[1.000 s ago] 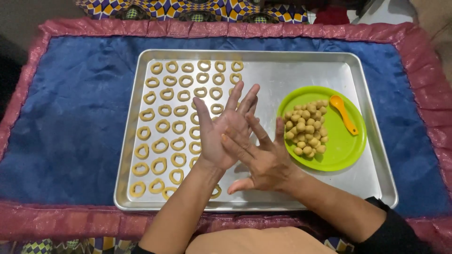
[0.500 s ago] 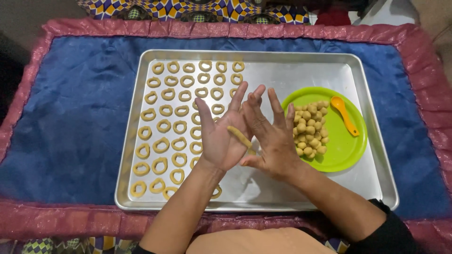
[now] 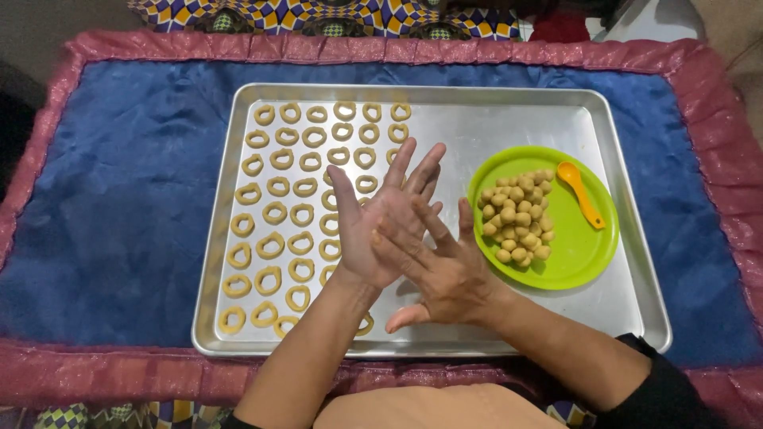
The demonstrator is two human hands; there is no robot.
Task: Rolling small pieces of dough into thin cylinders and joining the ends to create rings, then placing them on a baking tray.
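Head view looks straight down at a metal baking tray [image 3: 620, 238] lying on a blue cloth [image 3: 119, 199] with a pink ruffled border [image 3: 103, 373]. I see both hands raised over the middle of the tray, pressed together palm against palm. My left hand [image 3: 381, 218] stands with fingers stretched out and slightly spread, pointing away from me. My right hand [image 3: 445, 274] lies across its lower palm, fingers flat and angled to the left, thumb sticking out below. Neither hand is curled around anything; whether a bit of dough sits between the palms I cannot tell, since the contact area is hidden.

Rows of small dough rings [image 3: 274, 210] fill the left part of the tray, laid out in columns, each ring apart from its neighbours; some are covered by my left forearm. On the right part of the tray sits a green plate [image 3: 588, 254], just beside my right hand. A heap of small dough balls [image 3: 517, 214] lies on the plate's left half, and an orange spoon [image 3: 580, 191] rests on its upper right, apart from the heap.
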